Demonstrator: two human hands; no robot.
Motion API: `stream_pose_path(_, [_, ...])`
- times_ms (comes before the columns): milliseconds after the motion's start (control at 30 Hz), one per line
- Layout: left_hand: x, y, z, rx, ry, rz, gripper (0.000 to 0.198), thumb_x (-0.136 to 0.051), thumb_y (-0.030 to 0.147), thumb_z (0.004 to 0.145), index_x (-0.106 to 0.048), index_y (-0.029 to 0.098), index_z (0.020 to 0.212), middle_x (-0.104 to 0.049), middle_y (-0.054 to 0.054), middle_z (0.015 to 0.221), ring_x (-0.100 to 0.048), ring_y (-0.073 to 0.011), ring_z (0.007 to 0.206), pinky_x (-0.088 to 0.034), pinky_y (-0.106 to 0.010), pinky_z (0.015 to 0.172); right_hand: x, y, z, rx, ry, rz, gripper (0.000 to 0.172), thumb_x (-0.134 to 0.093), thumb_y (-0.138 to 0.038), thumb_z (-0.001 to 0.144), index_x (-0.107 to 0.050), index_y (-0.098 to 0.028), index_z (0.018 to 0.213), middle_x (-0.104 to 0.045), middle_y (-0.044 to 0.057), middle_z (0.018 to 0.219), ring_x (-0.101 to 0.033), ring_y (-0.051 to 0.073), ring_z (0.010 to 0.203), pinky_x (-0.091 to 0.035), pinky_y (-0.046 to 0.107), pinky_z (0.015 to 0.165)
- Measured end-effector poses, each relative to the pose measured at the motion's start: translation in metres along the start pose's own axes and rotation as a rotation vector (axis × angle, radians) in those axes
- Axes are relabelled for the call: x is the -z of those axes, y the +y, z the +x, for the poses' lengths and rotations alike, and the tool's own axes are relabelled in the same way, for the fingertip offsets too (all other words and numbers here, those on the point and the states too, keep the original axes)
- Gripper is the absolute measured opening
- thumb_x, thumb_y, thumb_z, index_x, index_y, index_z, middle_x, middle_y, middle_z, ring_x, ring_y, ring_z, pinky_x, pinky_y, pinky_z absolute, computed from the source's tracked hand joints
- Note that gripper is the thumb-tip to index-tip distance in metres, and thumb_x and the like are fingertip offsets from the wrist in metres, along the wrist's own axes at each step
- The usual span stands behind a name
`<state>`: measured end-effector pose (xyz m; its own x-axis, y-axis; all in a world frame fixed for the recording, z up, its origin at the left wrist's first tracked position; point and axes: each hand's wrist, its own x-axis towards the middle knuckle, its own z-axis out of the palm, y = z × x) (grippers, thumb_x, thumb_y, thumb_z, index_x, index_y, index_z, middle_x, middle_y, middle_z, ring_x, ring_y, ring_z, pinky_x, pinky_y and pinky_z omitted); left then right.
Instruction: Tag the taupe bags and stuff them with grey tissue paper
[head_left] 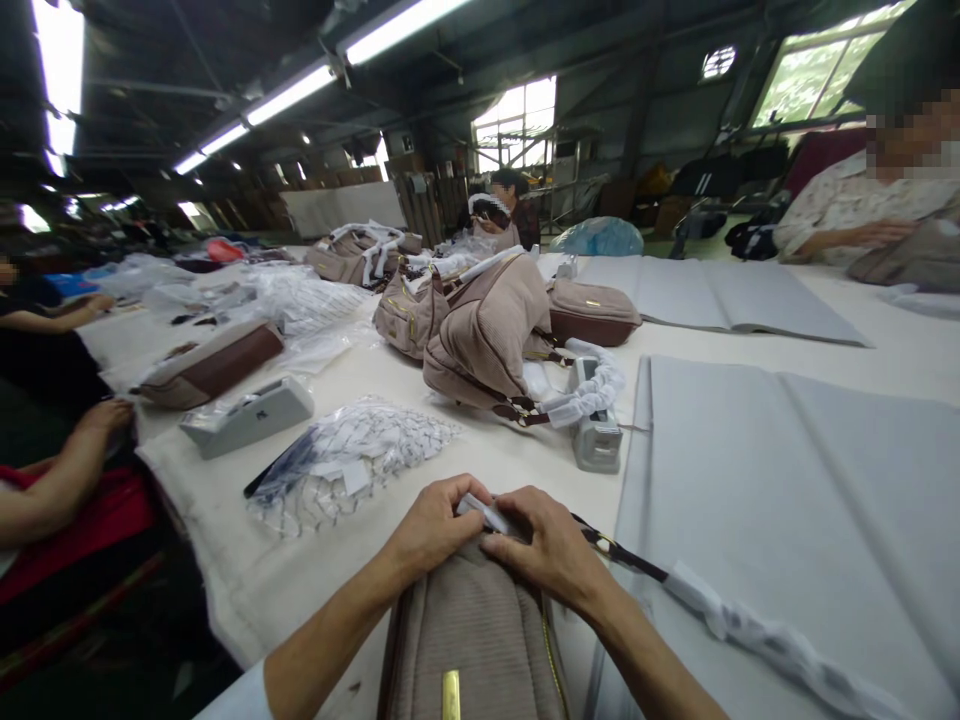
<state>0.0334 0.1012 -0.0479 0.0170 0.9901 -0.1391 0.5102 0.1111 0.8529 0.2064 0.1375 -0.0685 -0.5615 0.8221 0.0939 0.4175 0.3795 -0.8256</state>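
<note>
Long white work table (465, 470), running away from the camera. On its right half, big grey paper sheets (787, 480), laid flat. Mid-table, heap of taupe handbags (487, 335), handles wrapped in white. At the near edge, right under both hands, one ribbed taupe handbag (472, 640), gold plate (451, 695) facing up. Dark strap (630, 560) trailing right onto the grey paper, far end sleeved in white wrap. Left of the bag, clear packet of white tags (352, 455), then grey tape dispenser (247, 415) beyond. Co-worker's forearm (71, 465) resting at the left table edge. Left hand (431, 525): fingers curled together, pinched on small white paper slip (484, 512) at the bag's top edge. Right hand (547, 550): thumb and fingertips closed on the same slip, touching the left hand.
</note>
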Motion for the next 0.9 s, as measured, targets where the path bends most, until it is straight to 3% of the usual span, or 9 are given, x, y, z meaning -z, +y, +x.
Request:
stream_pose_path(67, [0.001,-0.002,0.0,0.017,-0.016,-0.071,0.021,-0.052,0.018,0.066,-0.06,0.015,0.085,-0.056,0.004,0.067,-0.046,-0.011,0.06,-0.034,-0.021,0.055,-0.002,0.001,0.004,-0.012,-0.005,0.051,0.016,-0.061,-0.032,0.078,-0.065,-0.016,0.076,-0.061,0.003,0.077,-0.055,0.018,0.076,-0.037,0.027,0.067])
stream_pose_path(167, [0.003,-0.005,-0.001,0.055,-0.068,-0.186,0.022,-0.054,0.019,0.066,-0.059,0.014,0.087,-0.053,0.004,0.065,-0.044,-0.0098,0.057,-0.032,-0.02,0.053,-0.002,0.003,0.01,-0.025,-0.065,0.152,0.027,-0.048,-0.027,0.084,-0.059,-0.016,0.062,-0.055,0.0,0.065,-0.051,0.014,0.066,-0.035,0.024,0.062])
stream_pose_path(333, [0.002,-0.004,0.002,0.07,-0.063,-0.193,0.012,-0.053,0.018,0.065,-0.059,0.013,0.075,-0.051,0.004,0.061,-0.042,-0.0094,0.056,-0.032,-0.02,0.053,0.003,0.001,0.014,-0.022,-0.119,0.174,0.022,-0.05,-0.032,0.083,-0.063,-0.016,0.076,-0.061,0.001,0.072,-0.053,0.015,0.069,-0.035,0.023,0.061])
stream_pose_path(500, [0.007,-0.004,0.0,0.019,-0.034,-0.164,0.012,-0.053,0.016,0.064,-0.06,0.013,0.073,-0.051,0.004,0.059,-0.043,-0.0095,0.055,-0.03,-0.019,0.05,-0.004,0.0,0.017,-0.027,-0.115,0.13,0.022,-0.05,-0.028,0.082,-0.058,-0.016,0.066,-0.057,0.0,0.063,-0.053,0.015,0.065,-0.035,0.023,0.057])
stream_pose_path(700, [0.018,-0.008,-0.004,-0.039,0.03,-0.097,0.017,-0.055,0.015,0.064,-0.066,0.014,0.078,-0.055,0.004,0.06,-0.048,-0.0109,0.058,-0.033,-0.02,0.053,-0.033,0.024,0.03,0.246,0.002,-0.251,0.017,-0.044,-0.025,0.088,-0.057,-0.021,0.078,-0.064,0.003,0.078,-0.058,0.018,0.073,-0.039,0.026,0.064])
stream_pose_path(900, [0.014,-0.01,-0.012,-0.037,0.114,-0.065,0.015,-0.056,0.015,0.066,-0.069,0.014,0.073,-0.065,0.001,0.068,-0.056,-0.0148,0.069,-0.038,-0.022,0.061,-0.045,0.043,0.028,0.457,0.141,-0.529,0.015,-0.047,-0.023,0.09,-0.054,-0.022,0.078,-0.063,0.002,0.075,-0.057,0.018,0.069,-0.037,0.028,0.063])
